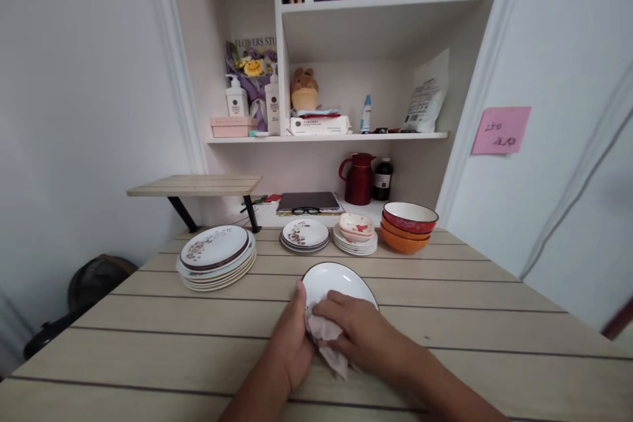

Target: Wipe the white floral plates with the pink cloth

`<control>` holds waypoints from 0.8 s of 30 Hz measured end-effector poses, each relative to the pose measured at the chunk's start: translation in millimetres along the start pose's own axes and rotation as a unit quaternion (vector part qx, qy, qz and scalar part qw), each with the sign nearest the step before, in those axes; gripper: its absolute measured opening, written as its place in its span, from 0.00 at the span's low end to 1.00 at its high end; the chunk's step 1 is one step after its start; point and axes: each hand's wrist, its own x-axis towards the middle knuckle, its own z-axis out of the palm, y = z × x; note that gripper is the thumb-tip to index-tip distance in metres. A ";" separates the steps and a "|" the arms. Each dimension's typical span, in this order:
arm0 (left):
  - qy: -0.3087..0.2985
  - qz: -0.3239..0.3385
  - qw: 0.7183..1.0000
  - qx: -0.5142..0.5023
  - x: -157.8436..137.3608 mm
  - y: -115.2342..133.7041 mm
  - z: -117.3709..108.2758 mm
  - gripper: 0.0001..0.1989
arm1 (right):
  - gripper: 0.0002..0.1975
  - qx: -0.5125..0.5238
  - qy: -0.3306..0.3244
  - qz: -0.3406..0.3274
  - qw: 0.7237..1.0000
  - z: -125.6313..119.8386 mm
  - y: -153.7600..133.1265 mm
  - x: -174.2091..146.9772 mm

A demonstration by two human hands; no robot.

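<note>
A white plate with a dark rim (339, 279) is in front of me, low over the near middle of the table. My left hand (293, 339) grips the plate's left edge, thumb up along the rim. With bent fingers, my right hand (353, 326) presses a pale crumpled cloth (326, 336) against the plate's near part. The cloth's loose end hangs down past the near rim. Both hands cover the plate's lower portion, so its underside and near edge are hidden.
On the slatted table (198, 316) stand a large plate stack (215, 254) at left, small patterned plates (304, 234), small dishes (356, 231) on saucers, and stacked bowls (408, 227) at right. Behind are a laptop (309, 201), a red jug (359, 179) and a wooden riser (198, 184).
</note>
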 end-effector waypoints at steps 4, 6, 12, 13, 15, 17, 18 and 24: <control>0.035 0.042 0.998 0.005 2.1 -3.3 2.2 0.29 | 0.18 0.044 -0.083 -0.015 0.995 -14.3 12.8 -6.8; 0.050 0.055 0.997 0.013 3.9 -5.0 2.5 0.29 | 0.21 0.069 -0.109 0.007 0.992 -23.3 20.6 -12.7; 0.069 0.057 0.996 0.024 3.4 -6.4 3.9 0.27 | 0.22 0.034 -0.083 0.047 0.995 -35.2 29.4 -23.6; 0.072 0.061 0.995 0.023 2.9 -6.4 4.2 0.27 | 0.20 0.012 -0.067 0.052 0.996 -36.3 29.8 -24.6; 0.075 0.064 0.995 0.016 2.4 -6.4 4.4 0.28 | 0.16 -0.029 -0.043 0.066 0.996 -37.3 29.3 -25.5; 0.064 0.051 0.997 0.008 2.6 -5.9 3.7 0.28 | 0.15 -0.042 -0.042 0.074 0.995 -34.2 25.5 -23.9; 0.052 0.036 0.998 0.003 2.7 -5.5 3.2 0.28 | 0.16 -0.035 -0.052 0.069 0.996 -30.3 22.0 -21.7; 0.003 -0.006 1.000 -0.008 3.8 -4.9 0.6 0.33 | 0.22 -0.022 0.036 0.038 0.998 7.5 -0.7 6.0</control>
